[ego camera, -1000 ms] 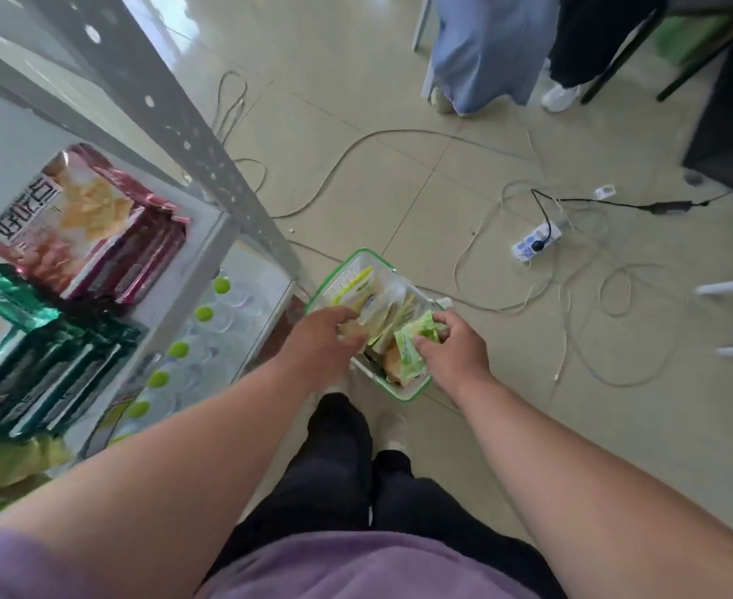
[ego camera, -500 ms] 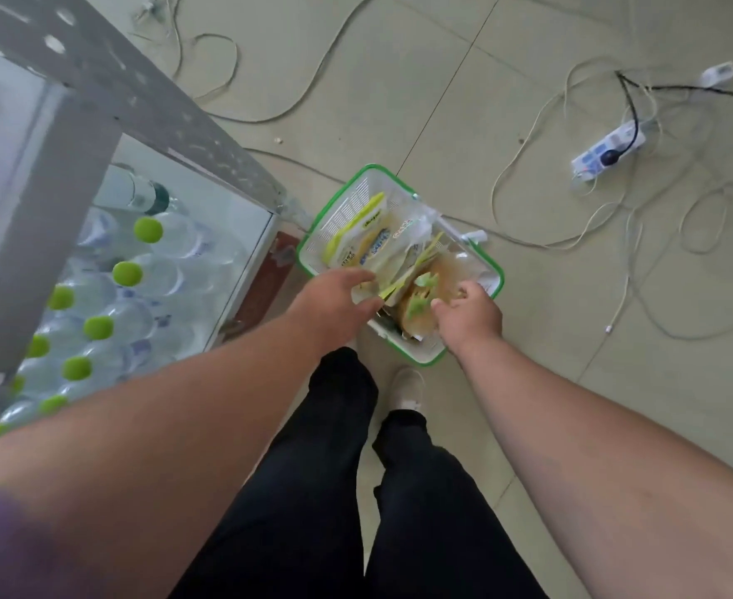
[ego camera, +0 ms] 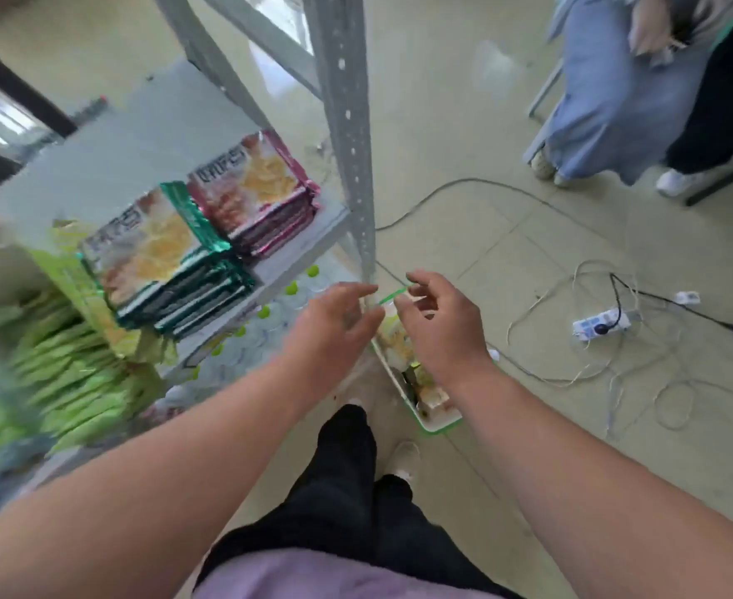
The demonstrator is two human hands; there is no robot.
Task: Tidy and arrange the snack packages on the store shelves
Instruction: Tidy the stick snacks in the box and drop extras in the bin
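Snack packages (ego camera: 403, 343) (in basket (ego camera: 436, 423)) beneath hands (ego camera: 388, 326)

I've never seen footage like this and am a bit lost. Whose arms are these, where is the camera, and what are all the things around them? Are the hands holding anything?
There is no machine: a person wears a wide-angle camera on their head, looking down, so the two arms are their own. The left hand and right hand are raised with fingers loosely spread; neither seems to hold anything. Below them on the floor stands a green-rimmed basket with small snack packets inside. To the left is a grey metal shelf carrying a stack of green-edged snack bags and, beside it, a stack of red-edged snack bags. Blurred light-green packets lie nearer the camera. On the floor to the right are a power strip and loose cables.
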